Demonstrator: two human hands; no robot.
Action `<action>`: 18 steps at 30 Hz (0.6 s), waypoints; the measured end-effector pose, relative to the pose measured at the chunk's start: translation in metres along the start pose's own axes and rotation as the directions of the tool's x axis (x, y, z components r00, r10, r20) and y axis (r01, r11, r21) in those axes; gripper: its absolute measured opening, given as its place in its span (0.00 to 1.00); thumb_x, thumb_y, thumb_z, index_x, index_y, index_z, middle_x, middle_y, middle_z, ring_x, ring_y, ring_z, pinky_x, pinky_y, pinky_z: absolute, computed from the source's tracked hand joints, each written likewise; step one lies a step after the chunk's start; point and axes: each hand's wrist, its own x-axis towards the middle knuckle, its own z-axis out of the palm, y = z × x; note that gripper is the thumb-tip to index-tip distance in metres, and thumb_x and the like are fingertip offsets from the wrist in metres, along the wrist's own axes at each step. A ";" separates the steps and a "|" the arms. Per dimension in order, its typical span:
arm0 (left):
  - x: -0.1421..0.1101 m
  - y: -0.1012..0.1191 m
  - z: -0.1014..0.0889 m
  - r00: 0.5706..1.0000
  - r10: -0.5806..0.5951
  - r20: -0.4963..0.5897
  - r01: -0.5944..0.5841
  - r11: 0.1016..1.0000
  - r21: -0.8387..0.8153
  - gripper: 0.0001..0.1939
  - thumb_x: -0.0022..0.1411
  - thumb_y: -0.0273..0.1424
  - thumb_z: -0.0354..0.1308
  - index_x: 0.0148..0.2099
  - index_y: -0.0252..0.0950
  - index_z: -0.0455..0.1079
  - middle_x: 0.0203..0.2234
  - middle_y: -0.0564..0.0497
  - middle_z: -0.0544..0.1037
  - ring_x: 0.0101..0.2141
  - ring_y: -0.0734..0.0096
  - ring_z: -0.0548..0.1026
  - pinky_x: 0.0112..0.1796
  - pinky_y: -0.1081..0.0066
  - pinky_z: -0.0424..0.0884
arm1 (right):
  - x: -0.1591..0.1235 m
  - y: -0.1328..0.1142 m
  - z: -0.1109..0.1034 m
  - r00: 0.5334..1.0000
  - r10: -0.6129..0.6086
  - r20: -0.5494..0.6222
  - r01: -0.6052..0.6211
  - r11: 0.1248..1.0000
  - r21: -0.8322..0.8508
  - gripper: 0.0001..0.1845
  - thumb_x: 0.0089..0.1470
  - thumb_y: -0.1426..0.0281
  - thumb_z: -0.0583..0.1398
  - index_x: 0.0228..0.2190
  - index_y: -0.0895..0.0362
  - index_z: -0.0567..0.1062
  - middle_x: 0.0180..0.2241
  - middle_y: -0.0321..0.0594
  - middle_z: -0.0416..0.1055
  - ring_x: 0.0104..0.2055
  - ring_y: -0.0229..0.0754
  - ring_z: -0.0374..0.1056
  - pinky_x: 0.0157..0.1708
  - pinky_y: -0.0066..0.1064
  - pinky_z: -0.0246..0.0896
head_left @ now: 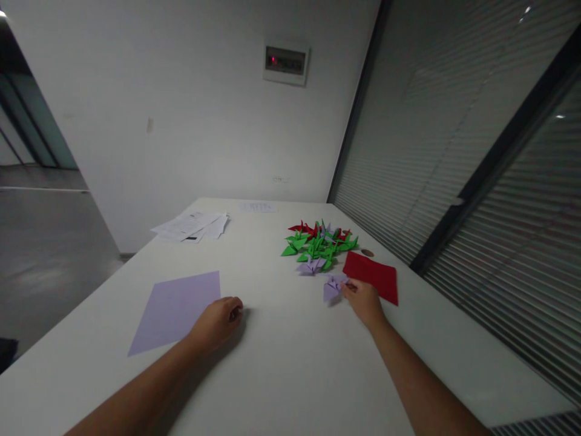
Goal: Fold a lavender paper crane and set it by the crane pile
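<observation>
Between the fingertips of my right hand (362, 298) is a light purple origami crane (333, 287), held just above or at the tabletop; I cannot tell whether it touches. Just beyond it lies a cluster of folded paper cranes: several green ones (318, 247), some red ones (308, 229) and a purple one (311, 264) at the near side. My left hand (221, 318) rests on the table with its fingers curled in and nothing visible in them. Its wrist overlaps the edge of a flat light purple paper sheet (177, 309).
Red paper (374, 275) lies flat beyond my right hand, with a small brown round object (367, 252) behind it. Loose printed papers (193, 226) lie at the far left of the white table (272, 375). A white wall and a window with blinds (408, 133) border it.
</observation>
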 end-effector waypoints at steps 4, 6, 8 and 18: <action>-0.001 -0.002 0.002 0.999 0.032 -0.016 -0.032 0.999 -0.003 0.09 0.62 0.25 0.53 0.39 0.36 0.74 0.33 0.47 0.80 0.34 0.65 0.75 0.37 0.70 0.64 | 0.007 0.003 0.002 1.000 0.010 -0.013 -0.011 0.999 -0.044 0.14 0.52 0.62 0.60 0.27 0.59 0.81 0.29 0.49 0.82 0.32 0.52 0.78 0.32 0.34 0.67; -0.002 -0.002 0.003 0.999 0.045 -0.023 -0.045 0.999 -0.008 0.08 0.63 0.26 0.52 0.38 0.36 0.74 0.33 0.47 0.79 0.33 0.66 0.75 0.36 0.70 0.64 | 0.012 0.005 0.004 1.000 0.018 -0.017 -0.019 0.998 -0.067 0.13 0.52 0.62 0.60 0.26 0.58 0.80 0.28 0.49 0.82 0.32 0.51 0.78 0.32 0.34 0.67; -0.002 0.000 0.003 0.998 0.048 -0.027 -0.048 0.999 0.006 0.08 0.64 0.26 0.52 0.37 0.36 0.73 0.32 0.47 0.79 0.32 0.66 0.74 0.36 0.70 0.64 | 0.015 0.007 0.007 1.000 0.020 -0.023 -0.022 0.996 -0.082 0.13 0.52 0.63 0.61 0.27 0.58 0.80 0.29 0.50 0.82 0.33 0.52 0.78 0.33 0.34 0.67; -0.004 0.009 0.006 0.996 0.075 -0.040 -0.069 0.986 0.149 0.09 0.64 0.25 0.52 0.35 0.37 0.73 0.32 0.47 0.79 0.34 0.65 0.75 0.36 0.70 0.64 | 0.022 0.019 0.016 0.995 0.033 -0.090 -0.039 0.997 -0.066 0.11 0.50 0.62 0.61 0.27 0.57 0.80 0.29 0.50 0.82 0.34 0.53 0.79 0.34 0.35 0.68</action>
